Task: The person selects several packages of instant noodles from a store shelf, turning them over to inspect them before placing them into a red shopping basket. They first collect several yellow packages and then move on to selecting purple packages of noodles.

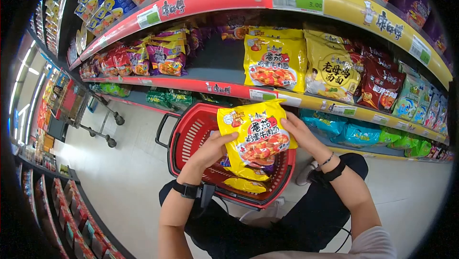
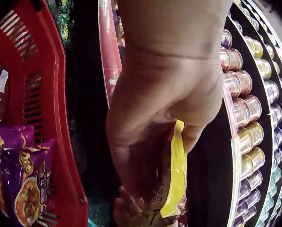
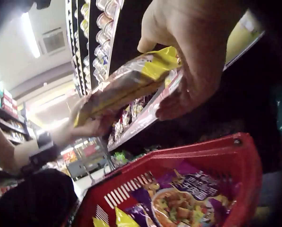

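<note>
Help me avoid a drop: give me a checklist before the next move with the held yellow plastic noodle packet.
1. Bare left hand pinching the rectangular yellow plastic noodle packet: ok.
2. Bare right hand gripping its opposite edge: ok.
3. Packet clear of the red slotted plastic basket: ok.
4. Basket empty: not ok, glossy purple noodle packets lie inside.
5. Packet's seals intact all round: cannot tell.

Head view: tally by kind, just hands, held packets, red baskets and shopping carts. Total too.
Hands: 2 (left hand, right hand)
Held packets: 1 (yellow packet)
Red baskets: 1 (red basket)
Shopping carts: 1 (shopping cart)
Total: 5
</note>
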The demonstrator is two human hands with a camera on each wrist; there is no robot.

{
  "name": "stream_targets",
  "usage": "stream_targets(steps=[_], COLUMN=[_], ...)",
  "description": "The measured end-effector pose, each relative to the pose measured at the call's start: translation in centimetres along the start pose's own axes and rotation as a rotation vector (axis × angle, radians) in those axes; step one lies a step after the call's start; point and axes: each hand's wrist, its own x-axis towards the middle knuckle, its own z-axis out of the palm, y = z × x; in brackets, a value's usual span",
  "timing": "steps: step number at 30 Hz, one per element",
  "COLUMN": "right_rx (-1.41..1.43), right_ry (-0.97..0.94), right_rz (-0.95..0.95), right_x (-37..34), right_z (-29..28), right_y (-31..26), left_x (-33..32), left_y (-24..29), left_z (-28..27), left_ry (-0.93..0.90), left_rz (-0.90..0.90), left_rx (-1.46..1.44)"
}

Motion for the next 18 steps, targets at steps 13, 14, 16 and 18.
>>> stream_targets(steps=[13,14,16,18], right_rx=[0.314,0.314,0.310,0.317], right_ry=[-0.093,-0.113,-0.138,-0.167], right_rz=[0.150,0.130,0.118,0.156], right_x=[4.9,5.1,5.3,5.4], right_z=[6.2,6.5,6.5,6.4], right_y=[-1.3,-1.0,0.0,1.0], left_x=[1.6,1.6,1.3,1.4], left_y=[0.8,0.9,1.1,0.8], left_z=[-3.8,-4.1,-4.7,-5.6], left_ry=[0.331,0.374,0.364,0.376], left_rz=[0.467,0.516,0.521,0.518], left_rx=[-0.259,-0.267,-0.329,-0.364])
